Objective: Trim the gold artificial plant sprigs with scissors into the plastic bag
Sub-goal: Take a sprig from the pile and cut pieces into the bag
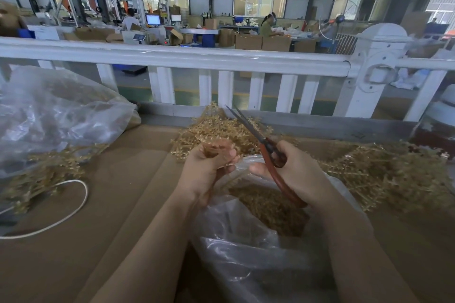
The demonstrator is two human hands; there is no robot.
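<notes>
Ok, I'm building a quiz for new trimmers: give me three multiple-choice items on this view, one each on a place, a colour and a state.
1. Where is the white cord?
A. on the cardboard at left
B. in the open bag
C. on the railing

2. What colour are the scissor handles?
A. blue
B. red-brown
C. white

3. How are the blades?
A. parted round a stem
B. closed, pointing up and away
C. hidden

Key:
1 A, the white cord loops beside the left sprigs.
2 B, the scissors in the right hand.
3 B, clear of the sprig bunch in the left hand.
</notes>
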